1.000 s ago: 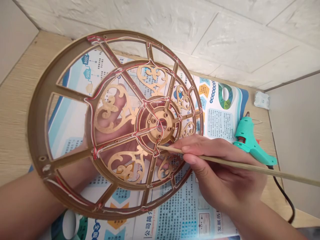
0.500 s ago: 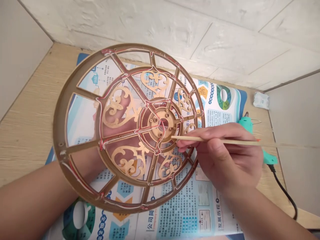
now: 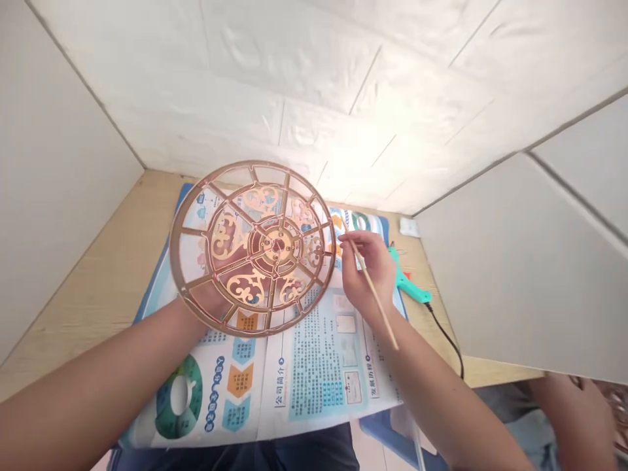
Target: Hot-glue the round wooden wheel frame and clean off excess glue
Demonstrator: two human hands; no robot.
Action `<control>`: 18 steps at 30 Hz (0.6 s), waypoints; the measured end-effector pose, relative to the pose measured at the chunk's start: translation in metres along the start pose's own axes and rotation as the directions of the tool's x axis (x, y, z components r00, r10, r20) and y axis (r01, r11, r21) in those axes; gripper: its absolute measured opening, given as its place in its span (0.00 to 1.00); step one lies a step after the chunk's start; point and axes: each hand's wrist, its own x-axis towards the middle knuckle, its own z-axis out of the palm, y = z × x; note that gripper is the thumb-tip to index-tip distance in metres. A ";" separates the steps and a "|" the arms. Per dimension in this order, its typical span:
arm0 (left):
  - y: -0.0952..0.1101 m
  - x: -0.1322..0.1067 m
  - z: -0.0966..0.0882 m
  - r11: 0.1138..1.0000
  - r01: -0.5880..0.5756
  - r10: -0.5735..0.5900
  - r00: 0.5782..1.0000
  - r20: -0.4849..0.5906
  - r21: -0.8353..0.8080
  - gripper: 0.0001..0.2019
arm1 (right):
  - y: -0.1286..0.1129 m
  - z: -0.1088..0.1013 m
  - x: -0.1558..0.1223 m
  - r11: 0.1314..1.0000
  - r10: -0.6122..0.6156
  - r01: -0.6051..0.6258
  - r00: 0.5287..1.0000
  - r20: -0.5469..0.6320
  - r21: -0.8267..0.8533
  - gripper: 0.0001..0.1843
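A round brown lattice frame (image 3: 175,255) with spokes, gold scroll ornaments and thin red and white wires is raised at a tilt above the printed sheet. My left hand (image 3: 239,256) is behind it, supporting it from underneath; the hand shows only in part through the gaps, and its fingertips are hidden. Just right of the rim, my right hand (image 3: 377,263) pinches a thin wooden stick (image 3: 371,286). The stick points up and away, its tip apart from the frame.
A printed sheet (image 3: 318,376) covers the wooden table (image 3: 73,314). A teal glue gun (image 3: 411,286) with a black cord lies at the right, a small white packet (image 3: 409,227) behind it. White walls enclose the back and sides. Another person's arm (image 3: 572,418) shows at lower right.
The view has drawn back and up. My right hand with the stick has moved off the hub to outside the rim, and the stick has swung from level to steeply slanted.
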 end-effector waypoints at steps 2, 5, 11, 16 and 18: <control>0.002 -0.004 0.009 1.000 0.005 -0.005 1.000 -0.010 0.006 0.29 | -0.010 -0.007 0.005 0.983 0.025 -0.003 0.993 0.117 -0.184 0.08; 0.003 -0.009 0.012 0.998 -0.047 0.048 0.998 -0.050 0.036 0.25 | -0.029 -0.016 0.011 0.839 0.264 0.006 0.870 0.417 -0.544 0.13; 0.002 -0.011 0.005 0.986 -0.164 0.165 0.984 -0.071 0.014 0.14 | -0.050 -0.027 0.015 0.724 0.475 0.090 0.655 0.588 -0.684 0.19; 0.001 -0.011 0.007 0.990 -0.136 0.136 0.991 -0.011 -0.032 0.14 | -0.039 -0.080 0.036 0.637 0.591 -0.008 0.647 0.482 -0.771 0.27; 0.001 -0.013 0.012 0.990 -0.128 0.126 0.992 -0.029 -0.052 0.14 | -0.026 -0.104 0.042 0.539 0.653 -0.068 0.663 0.366 -0.839 0.26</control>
